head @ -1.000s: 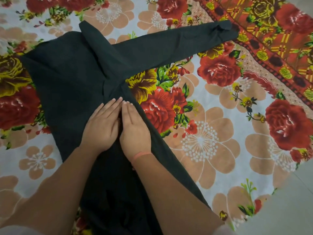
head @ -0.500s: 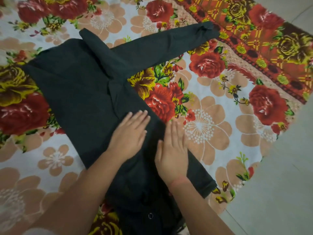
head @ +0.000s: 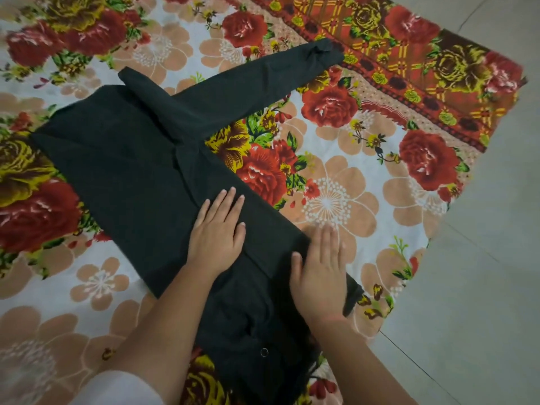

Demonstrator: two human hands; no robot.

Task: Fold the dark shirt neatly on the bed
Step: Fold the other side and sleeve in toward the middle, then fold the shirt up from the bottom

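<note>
The dark shirt (head: pixel 125 168) lies spread on a floral bedsheet (head: pixel 336 206). One side panel is folded inward over the body. One sleeve (head: pixel 248 86) stretches to the upper right; a second sleeve end (head: pixel 140 81) lies folded across the top. My left hand (head: pixel 217 232) rests flat, palm down, on the folded panel. My right hand (head: pixel 321 270) lies flat on the shirt's right edge, fingertips reaching the sheet. Neither hand grips the cloth. A small round snap (head: pixel 264 352) shows on the bunched part near me.
The sheet's red and orange patterned border (head: pixel 409 68) runs along the upper right. Grey tiled floor (head: pixel 482 273) lies to the right of the sheet's edge. A white sleeve (head: pixel 117 388) covers my left upper arm at the bottom.
Both hands slid down the folded edge toward me and apart; the right hand went out to the shirt's right edge. The view shifted, showing more floor at the right.
</note>
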